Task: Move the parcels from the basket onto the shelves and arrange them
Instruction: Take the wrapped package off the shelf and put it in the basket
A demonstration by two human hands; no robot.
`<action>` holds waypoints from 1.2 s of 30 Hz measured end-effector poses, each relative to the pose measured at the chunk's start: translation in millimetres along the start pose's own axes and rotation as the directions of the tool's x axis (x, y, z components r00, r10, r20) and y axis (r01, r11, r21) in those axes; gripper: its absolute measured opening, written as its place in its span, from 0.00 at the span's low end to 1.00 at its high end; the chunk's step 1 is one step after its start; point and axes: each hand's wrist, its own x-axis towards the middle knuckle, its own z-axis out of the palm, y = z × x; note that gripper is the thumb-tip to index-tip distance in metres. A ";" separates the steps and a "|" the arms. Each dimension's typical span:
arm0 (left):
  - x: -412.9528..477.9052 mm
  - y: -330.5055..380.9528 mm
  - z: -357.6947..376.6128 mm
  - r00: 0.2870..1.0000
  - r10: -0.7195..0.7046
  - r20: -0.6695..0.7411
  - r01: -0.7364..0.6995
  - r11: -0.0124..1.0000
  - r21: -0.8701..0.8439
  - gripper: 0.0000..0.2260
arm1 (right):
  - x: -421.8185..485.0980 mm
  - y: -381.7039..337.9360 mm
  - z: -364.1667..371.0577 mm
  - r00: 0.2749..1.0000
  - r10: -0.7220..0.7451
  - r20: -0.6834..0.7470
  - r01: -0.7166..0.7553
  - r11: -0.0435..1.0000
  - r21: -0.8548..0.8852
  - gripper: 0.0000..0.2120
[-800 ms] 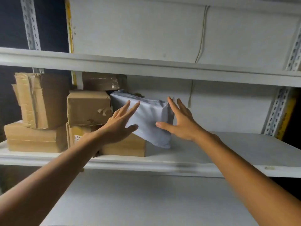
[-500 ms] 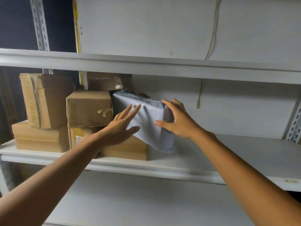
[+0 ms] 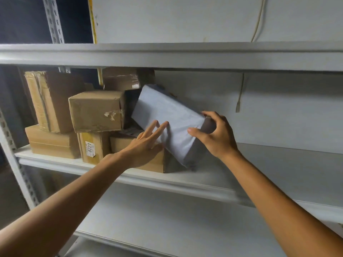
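White metal shelving is filling the view, and its middle shelf is carrying everything that matters here. A grey plastic-wrapped oblong parcel is leaning there at a tilt. Its long axis is running from 11 o'clock at the back down to 5 o'clock, where its lower end is touching the shelf, and its underside is resting on a low brown cardboard box. The right grip is pinching the parcel's right-hand upper corner, thumb on the front face and fingers curling over the far edge, so the bulk of the parcel is lying toward 10 o'clock from it. The left grip is holding nothing; its straight fingers are pressing flat on the front face, at 9 o'clock of the right one and nearer the stack. The coming move is probably turning on that slant, with the right grip steering the high corner and the left steadying. Counting: one grey parcel, two grips, and six brown cardboard boxes, the low one among them, clustering at 9 o'clock of the parcel. Something dark behind the parcel is too hidden to name.
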 end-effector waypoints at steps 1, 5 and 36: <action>1.4 2.4 3.2 1.000 -0.022 0.000 0.022 0.999 -0.027 0.31 | -2.1 2.4 -5.0 0.999 0.043 -0.019 -0.042 0.997 0.058 0.26; 11.0 13.0 17.3 0.989 -0.149 -0.026 0.143 0.979 -0.145 0.31 | -8.4 15.5 -27.0 0.964 0.265 -0.025 -0.243 0.914 0.325 0.18; 37.8 180.6 137.2 0.840 0.425 0.338 0.170 0.386 -0.907 0.36 | -146.0 61.0 -196.1 0.826 0.561 -0.053 -0.517 0.792 0.325 0.19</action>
